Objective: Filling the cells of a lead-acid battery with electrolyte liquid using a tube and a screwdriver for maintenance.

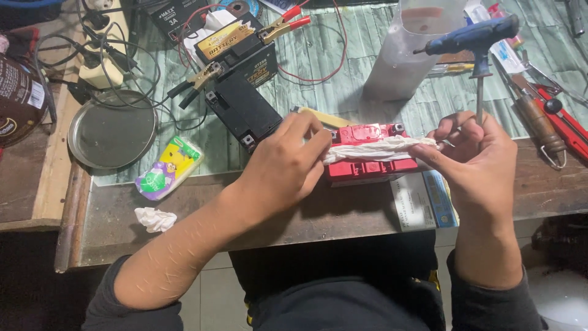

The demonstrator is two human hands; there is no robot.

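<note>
Two bare hands meet over a small red battery [367,164] that sits at the front edge of a worn wooden counter [343,214]. Left hand [288,167] pinches one end of a twisted white cloth strip [380,149] between fingers and thumb. Right hand [474,162] pinches the other end, and a thin metal tool shaft [479,95] stands up between its fingers. Stretched between both hands, the strip lies across the top of the red battery, touching it.

Just behind the left hand stand two black batteries [242,79] with red and black clamps and red wires attached. A translucent plastic container [413,52] stands behind the red battery, and a blue glue gun [474,35] rests near it. Farther left lie a round metal tin lid [112,130], a small colourful packet [168,167] and a crumpled white tissue [154,219]. To the far right lie a wooden-handled tool [539,125] and a red utility knife [566,125].
</note>
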